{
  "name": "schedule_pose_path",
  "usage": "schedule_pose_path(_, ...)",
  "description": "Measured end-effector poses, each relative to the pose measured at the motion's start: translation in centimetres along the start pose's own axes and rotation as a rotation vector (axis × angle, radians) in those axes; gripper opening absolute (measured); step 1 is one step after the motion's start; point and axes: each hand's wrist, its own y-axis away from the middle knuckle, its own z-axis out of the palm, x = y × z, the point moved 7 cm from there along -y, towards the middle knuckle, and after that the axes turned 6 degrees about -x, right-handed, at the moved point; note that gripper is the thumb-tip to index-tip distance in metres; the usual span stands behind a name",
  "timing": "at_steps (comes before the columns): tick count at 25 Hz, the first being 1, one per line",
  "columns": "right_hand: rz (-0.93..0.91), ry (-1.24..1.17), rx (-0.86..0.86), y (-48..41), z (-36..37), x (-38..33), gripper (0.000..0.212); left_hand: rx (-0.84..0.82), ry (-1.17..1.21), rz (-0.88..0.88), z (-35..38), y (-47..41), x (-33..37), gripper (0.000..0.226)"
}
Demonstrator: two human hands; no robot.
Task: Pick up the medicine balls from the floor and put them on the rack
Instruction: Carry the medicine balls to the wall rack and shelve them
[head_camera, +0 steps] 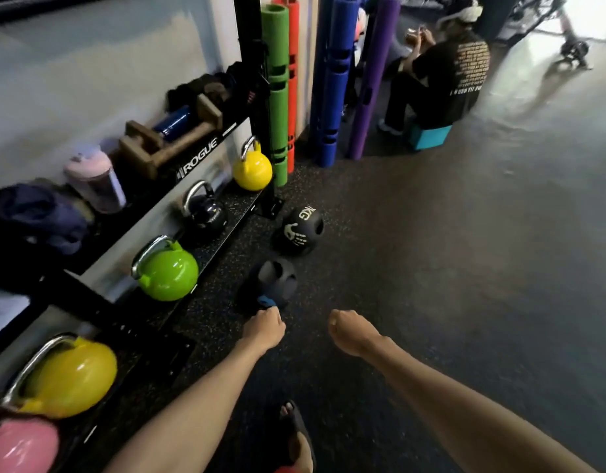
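Just beyond the left hand: the near medicine ball (274,281), dark with grip cut-outs and a blue patch on its near side, lies on the floor (431,268).
Left hand (264,327): knuckles up, fingers curled at the ball's near edge. Whether they grip it cannot be told, since the back of the hand hides them.
Right hand (350,332): curled into a fist and holding nothing, level with the left hand and apart from the ball. It is probably poised to take the ball's other side.
Far medicine ball (298,230): beyond the near ball from the left hand, untouched, with a hand print and "KG" showing.
Rack (226,230): on the outer side of the left hand. Its lowest shelf carries kettlebells (167,271), with gaps between them where balls could sit.
Step in hand: likely the reach for the first lift, as both balls are off the rack.
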Motion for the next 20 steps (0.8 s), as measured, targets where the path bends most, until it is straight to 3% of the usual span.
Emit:
schedule_pose_path(5,0.054,0.041,-0.091,-5.3,-2.0,3.1,0.024,-0.090,0.058,-0.053,-0.6,-7.6,1.7,0.017)
schedule_pose_path(11,-0.041,0.126,-0.232,-14.2,-4.9,3.8,0.025,-0.144,0.110,-0.138,-1.0,-14.8,3.5,0.015)
schedule_pose_path(20,-0.249,0.275,-0.390,-28.2,-11.8,4.0,0.033,-0.061,0.279,-0.367,-3.9,-22.2,6.6,0.014)
